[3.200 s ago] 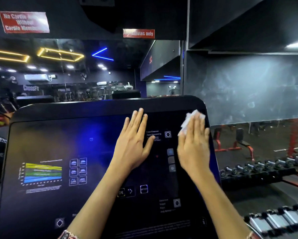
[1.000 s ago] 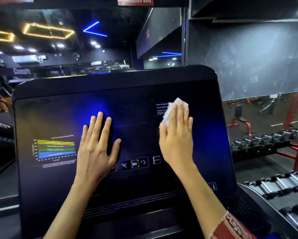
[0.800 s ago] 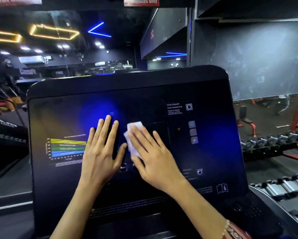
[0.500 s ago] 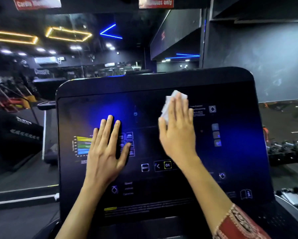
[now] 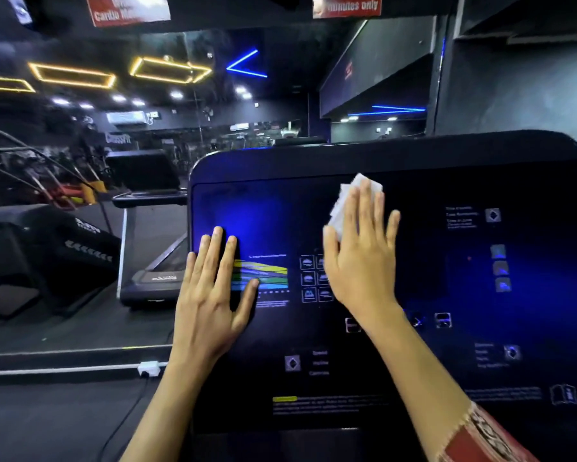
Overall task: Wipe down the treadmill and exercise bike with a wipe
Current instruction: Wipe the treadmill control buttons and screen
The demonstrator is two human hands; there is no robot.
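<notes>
The treadmill's black console panel (image 5: 447,288) fills the right and middle of the head view, with a coloured chart and lit icons on its glossy face. My right hand (image 5: 360,261) lies flat with straight fingers, pressing a white wipe (image 5: 342,208) against the upper middle of the panel. The wipe shows above and left of the fingers. My left hand (image 5: 210,295) rests flat on the panel's left part, fingers spread, partly covering the coloured chart.
A wall mirror (image 5: 113,128) ahead reflects the gym and its ceiling lights. A second treadmill (image 5: 147,235) stands to the left. A white plug and cable (image 5: 148,368) lie on the dark floor at lower left.
My view has swung left, so the console now sits further right in frame. My right hand with the wipe has slid leftward across the panel's top. My left hand has shifted to the panel's left edge.
</notes>
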